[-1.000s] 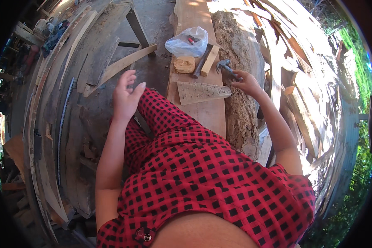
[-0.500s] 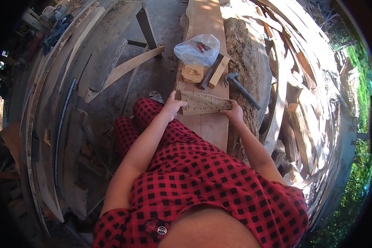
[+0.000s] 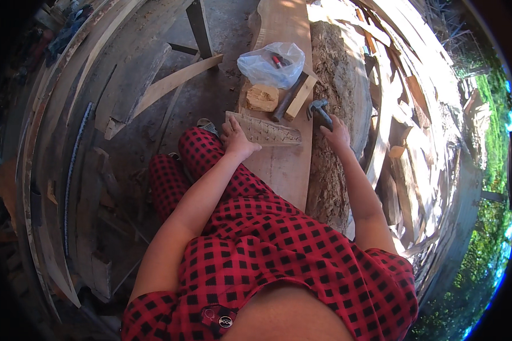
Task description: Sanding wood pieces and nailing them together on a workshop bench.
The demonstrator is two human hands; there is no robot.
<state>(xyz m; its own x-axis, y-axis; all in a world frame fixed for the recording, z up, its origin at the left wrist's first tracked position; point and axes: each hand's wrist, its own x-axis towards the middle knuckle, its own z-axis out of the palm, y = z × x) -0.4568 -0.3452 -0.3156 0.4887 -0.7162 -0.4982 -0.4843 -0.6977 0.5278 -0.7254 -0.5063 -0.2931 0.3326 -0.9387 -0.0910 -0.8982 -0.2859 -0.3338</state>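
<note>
My left hand (image 3: 236, 142) grips the left end of a pale tapered board (image 3: 274, 132) studded with small nail-like points, lying on a long wide plank (image 3: 276, 176). My right hand (image 3: 337, 134) is closed on the handle of a metal claw hammer (image 3: 318, 107) at the plank's right edge, its head pointing up the picture. Beyond the board lie a rough wooden block (image 3: 261, 98), a dark metal bar (image 3: 281, 108), a yellowish batten (image 3: 301, 98) and a translucent plastic bag (image 3: 257, 61) with something red inside.
A thick bark-covered slab (image 3: 333, 68) runs along the plank's right side, with a heap of scrap wood (image 3: 407, 170) beyond. At the left are long boards (image 3: 85, 170), a slanting strip (image 3: 182, 79) and a dark post (image 3: 199, 28). My checked-trousered legs (image 3: 199, 159) are left of the plank.
A second ago my left hand was empty; it then reached the board. My right hand has gone from holding the board's right end to the hammer, and the board has moved left.
</note>
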